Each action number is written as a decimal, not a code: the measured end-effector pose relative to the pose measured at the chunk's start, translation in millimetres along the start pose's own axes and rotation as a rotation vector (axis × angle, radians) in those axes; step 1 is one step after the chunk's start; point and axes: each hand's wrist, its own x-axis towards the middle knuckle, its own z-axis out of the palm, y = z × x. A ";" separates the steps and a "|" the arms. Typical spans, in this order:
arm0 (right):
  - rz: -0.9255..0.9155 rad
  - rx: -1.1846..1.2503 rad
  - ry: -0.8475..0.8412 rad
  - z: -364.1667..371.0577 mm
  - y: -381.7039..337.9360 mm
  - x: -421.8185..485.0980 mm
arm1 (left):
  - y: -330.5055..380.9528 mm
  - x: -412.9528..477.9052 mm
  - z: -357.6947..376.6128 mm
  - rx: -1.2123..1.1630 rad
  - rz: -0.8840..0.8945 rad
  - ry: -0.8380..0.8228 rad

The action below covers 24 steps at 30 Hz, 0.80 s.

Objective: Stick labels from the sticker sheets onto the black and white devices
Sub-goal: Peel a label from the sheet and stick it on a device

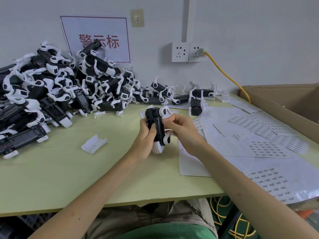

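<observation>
Above matte table (pixel 72 171), hands (pixel 165 133) grip glossy device (pixel 156 125).

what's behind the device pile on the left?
A white wall sign with red border and red characters hangs behind the device pile. One device covers part of the lettering; the pile hides the sign's lower left corner.

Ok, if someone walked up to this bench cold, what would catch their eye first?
The big heap of black and white devices piled at the left of the table dominates. At the centre the left hand grips one device while the right hand pinches at its side. Sticker sheets fan out to the right, beside a cardboard box.
</observation>
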 end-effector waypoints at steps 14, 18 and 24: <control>-0.015 0.019 -0.098 -0.5 -5.6 -4.1 | -0.5 1.7 -0.9 -0.028 0.000 0.027; -0.012 0.025 -0.128 -1.1 -5.0 -3.8 | -0.6 2.3 -2.4 -0.046 -0.015 0.041; 0.006 0.012 -0.097 -0.4 -3.2 -1.4 | -1.2 1.3 -2.8 -0.045 -0.023 0.037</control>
